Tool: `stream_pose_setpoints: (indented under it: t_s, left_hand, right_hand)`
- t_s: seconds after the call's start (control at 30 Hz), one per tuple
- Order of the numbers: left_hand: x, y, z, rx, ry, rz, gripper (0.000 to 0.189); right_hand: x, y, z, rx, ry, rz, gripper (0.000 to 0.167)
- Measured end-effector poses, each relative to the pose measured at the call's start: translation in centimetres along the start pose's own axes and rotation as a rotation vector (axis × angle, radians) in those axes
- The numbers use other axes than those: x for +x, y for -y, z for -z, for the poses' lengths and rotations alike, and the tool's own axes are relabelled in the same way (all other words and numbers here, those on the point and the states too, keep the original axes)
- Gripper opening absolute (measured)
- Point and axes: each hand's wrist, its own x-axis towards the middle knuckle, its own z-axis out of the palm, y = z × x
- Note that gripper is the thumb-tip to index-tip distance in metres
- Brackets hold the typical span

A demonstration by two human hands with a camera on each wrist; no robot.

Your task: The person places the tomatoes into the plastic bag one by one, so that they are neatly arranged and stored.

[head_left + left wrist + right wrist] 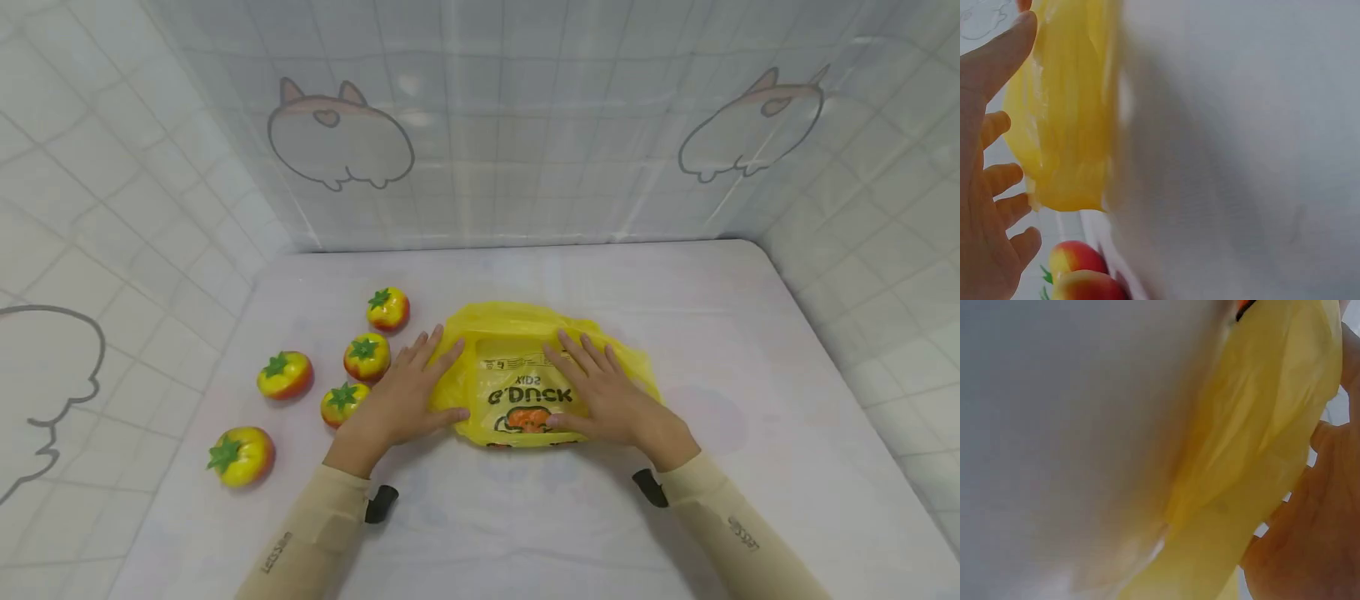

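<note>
A yellow plastic bag [517,346] with printed duck lettering lies in the middle of the table, flattened over what looks like a box shape. My left hand [405,400] touches the bag's left side with fingers spread. On the bag's right part rests my right hand [611,400], its fingers also straight and apart. In the left wrist view the yellow bag [1072,106] stands beside the left thumb and fingertips. The right wrist view shows its crinkled side [1260,425] near the right palm. What is inside the bag is hidden.
Several yellow-red fruits with green leafy tops, like tomatoes or persimmons, lie to the left. One fruit [343,404] is close by the left wrist; another fruit [243,457] sits nearer the front. Tile-patterned sheets [517,142] enclose the white table [750,483] at back and sides.
</note>
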Motion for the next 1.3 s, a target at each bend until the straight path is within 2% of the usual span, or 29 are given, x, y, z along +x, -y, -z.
stream_pose_setpoints:
  t_s: [0.27,0.57,0.77,0.93,1.0,1.17,1.3]
  left_hand:
    - [0.1,0.0,-0.7,0.036,0.022,0.023,0.106]
    - [-0.1,0.2,-1.1,0.059,0.068,0.081,0.111]
    - [-0.3,0.4,-0.7,0.061,0.087,0.101,0.115]
    - [-0.1,0.6,-0.5,0.066,0.098,0.114,0.116]
    - [-0.1,0.6,-0.5,0.064,0.099,0.119,0.116]
    - [0.0,0.6,-0.4,0.068,0.099,0.121,0.117]
    - [0.1,0.5,-0.3,0.061,0.109,0.129,0.117]
  right_hand:
    - [-0.5,-1.0,-0.8,0.028,-0.03,0.01,0.094]
    - [-1.3,-2.1,0.3,0.107,-0.009,-0.053,0.093]
    - [-2.2,-2.4,1.2,0.136,-0.106,0.025,0.088]
    - [-2.8,-2.9,1.4,0.096,-0.198,0.065,0.089]
    - [-3.0,-3.0,1.3,0.102,-0.186,0.035,0.091]
    - [-3.6,-3.0,1.1,0.125,-0.084,-0.067,0.097]
    - [-4.0,-2.8,0.8,0.085,-0.048,-0.094,0.103]
